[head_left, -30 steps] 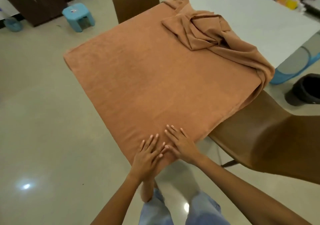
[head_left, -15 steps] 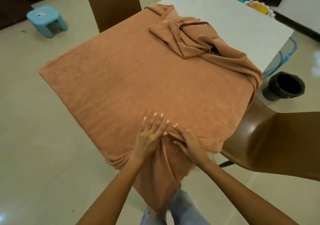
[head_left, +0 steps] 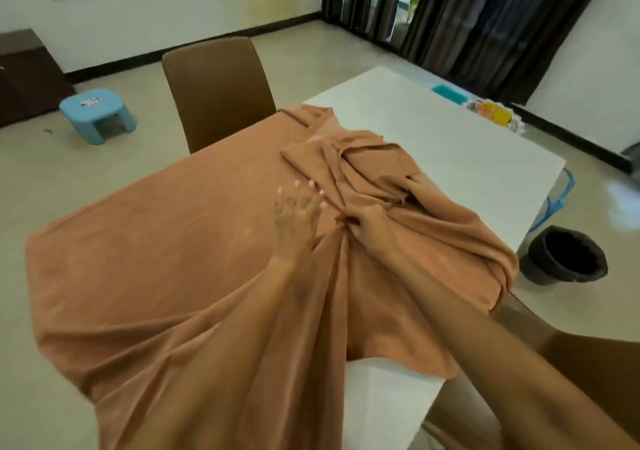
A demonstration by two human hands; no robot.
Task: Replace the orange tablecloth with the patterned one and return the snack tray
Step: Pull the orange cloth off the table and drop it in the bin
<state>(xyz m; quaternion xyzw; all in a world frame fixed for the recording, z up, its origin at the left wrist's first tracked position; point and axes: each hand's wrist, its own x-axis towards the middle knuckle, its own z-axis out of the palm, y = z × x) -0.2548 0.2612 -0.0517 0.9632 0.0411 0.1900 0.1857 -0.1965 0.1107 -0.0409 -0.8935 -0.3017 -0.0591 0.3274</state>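
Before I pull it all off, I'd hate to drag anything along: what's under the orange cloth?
Under the orange cloth only the white table shows, bare at the far end and the near corner. Whatever lies beneath the bunched folds by the right hand is covered.

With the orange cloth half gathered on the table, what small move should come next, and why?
Probably the left hand, now flat with spread fingers on the orange tablecloth, should grip a fold too, then both hands pull the cloth toward the bunched heap. The right hand already pinches a fold, the far half of the white table is bare, and the near left part is still covered.
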